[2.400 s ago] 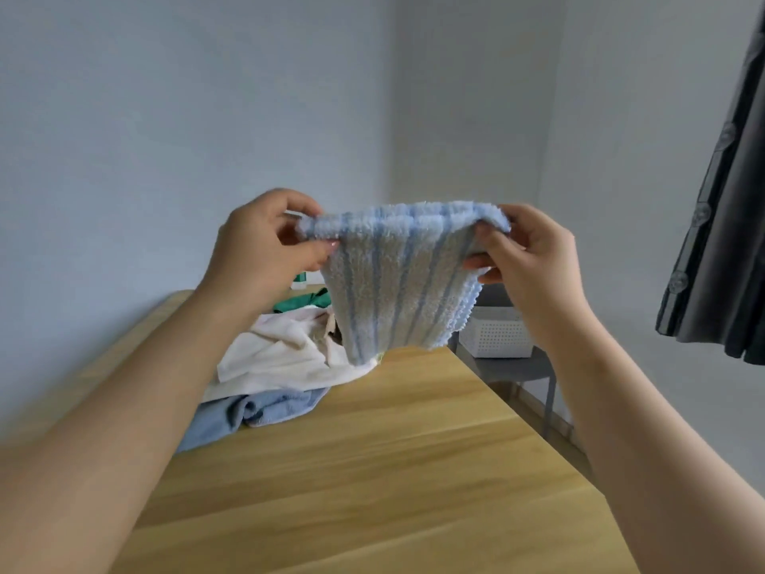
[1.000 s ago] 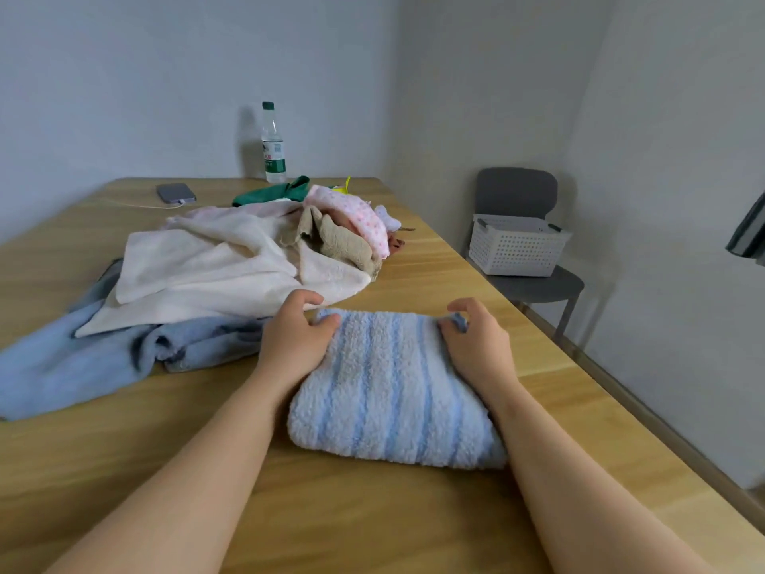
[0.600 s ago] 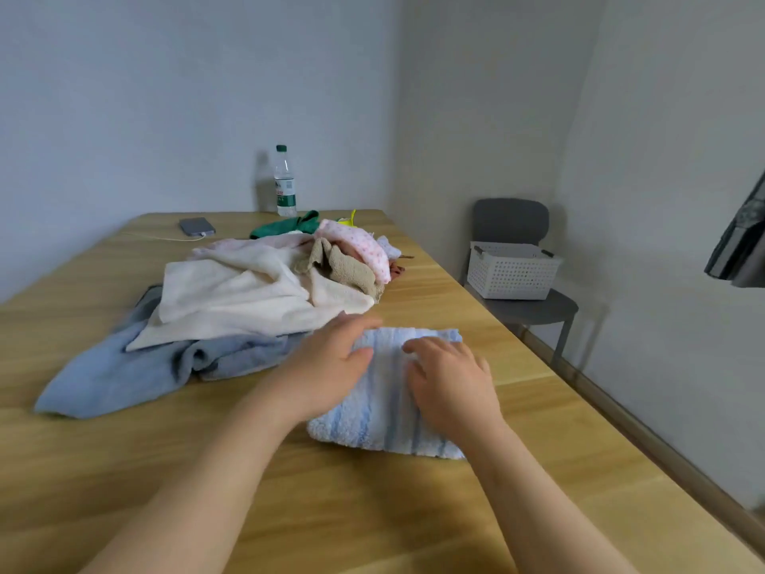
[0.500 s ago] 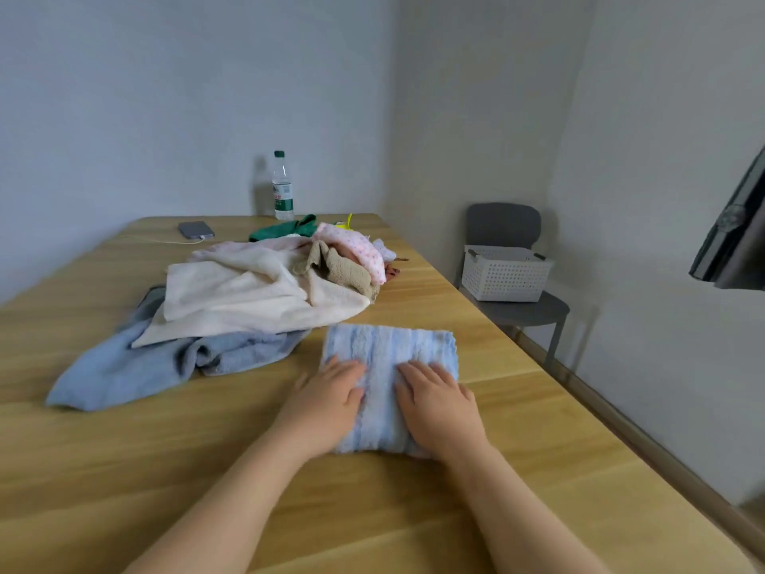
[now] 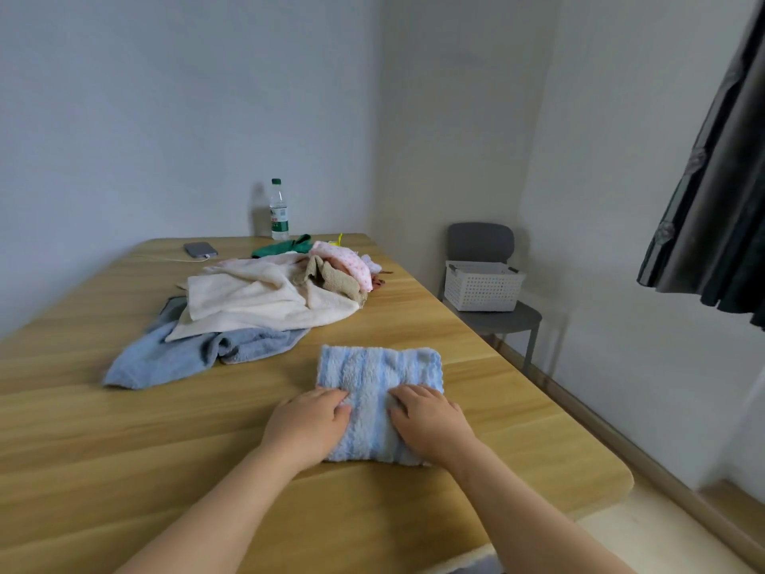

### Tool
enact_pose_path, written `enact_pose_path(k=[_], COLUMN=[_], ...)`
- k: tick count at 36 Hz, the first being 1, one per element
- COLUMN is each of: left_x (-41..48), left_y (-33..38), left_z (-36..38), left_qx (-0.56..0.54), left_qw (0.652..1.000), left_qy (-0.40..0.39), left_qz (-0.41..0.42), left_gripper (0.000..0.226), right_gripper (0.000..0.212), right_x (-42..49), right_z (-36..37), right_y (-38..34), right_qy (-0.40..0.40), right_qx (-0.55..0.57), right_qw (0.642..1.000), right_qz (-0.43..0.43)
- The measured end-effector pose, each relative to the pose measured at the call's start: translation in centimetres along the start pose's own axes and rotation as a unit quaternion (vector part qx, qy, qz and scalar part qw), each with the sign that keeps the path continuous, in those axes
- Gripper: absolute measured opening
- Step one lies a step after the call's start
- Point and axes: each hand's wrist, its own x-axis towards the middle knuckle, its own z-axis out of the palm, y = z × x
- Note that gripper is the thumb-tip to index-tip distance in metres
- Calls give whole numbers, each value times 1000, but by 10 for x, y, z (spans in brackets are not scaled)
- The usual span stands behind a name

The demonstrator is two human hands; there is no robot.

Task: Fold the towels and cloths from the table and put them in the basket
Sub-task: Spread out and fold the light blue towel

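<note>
Near half of the folded blue-and-white striped towel point(image 5: 378, 372) covered by both hands, the front edge showing only in part; lying flat on the wooden surface point(image 5: 124, 449), toward its near right side and just apart from the blue-grey towel point(image 5: 178, 356). Left hand point(image 5: 308, 424) palm down on the left part of the striped towel, right hand point(image 5: 428, 422) palm down on the right part, fingers a little bent and pressing into the pile, closed round nothing, a strip of terry bare between them. Forearms cut off by the lower frame edge; beside the right one a pale scrap point(image 5: 463, 563) at the very bottom, too cropped to identify. Behind: a cream towel point(image 5: 248, 300) spread over the blue-grey one, a tan cloth point(image 5: 337, 280) and a pink dotted cloth point(image 5: 345, 263) bunched on top, a green cloth point(image 5: 285, 247) at the back, mostly hidden. Farther back a phone point(image 5: 200, 249) lying flat and a clear bottle point(image 5: 278, 200) with a green cap. White perforated basket point(image 5: 482, 290) off the surface, on the seat of a grey chair point(image 5: 480, 242) by the right wall, well apart from the striped towel, inside not visible. Dark curtain point(image 5: 720, 200) cutting into the upper right corner. Green-and-white label point(image 5: 279, 220) on the bottle, lettering too small to read.
</note>
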Motion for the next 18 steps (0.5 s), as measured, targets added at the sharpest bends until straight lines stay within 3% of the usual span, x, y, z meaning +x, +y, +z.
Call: enact_pose_path(k=[6, 8, 11, 14, 18], left_x=[-5, 3, 17, 34, 59], left_y=[8, 8, 9, 9, -4], left_z=[-24, -30, -28, -18, -1], left_qx=[57, 73, 48, 33, -6], left_qw=[998, 996, 993, 997, 998], left_qy=[-4, 43, 92, 15, -55], left_qz=[-6, 3, 48, 71, 9], left_gripper=[34, 30, 42, 52, 53], right_gripper=[40, 39, 43, 49, 53], right_x=[-6, -2, 8, 28, 53], right_z=[-18, -26, -29, -19, -1], right_y=[-6, -9, -10, -3, 12], right_qy=[-33, 35, 109, 54, -16], right_qx=[-16, 0, -8, -36, 1], right_qw=[999, 999, 994, 998, 999], right_qz=[21, 23, -1, -1, 35])
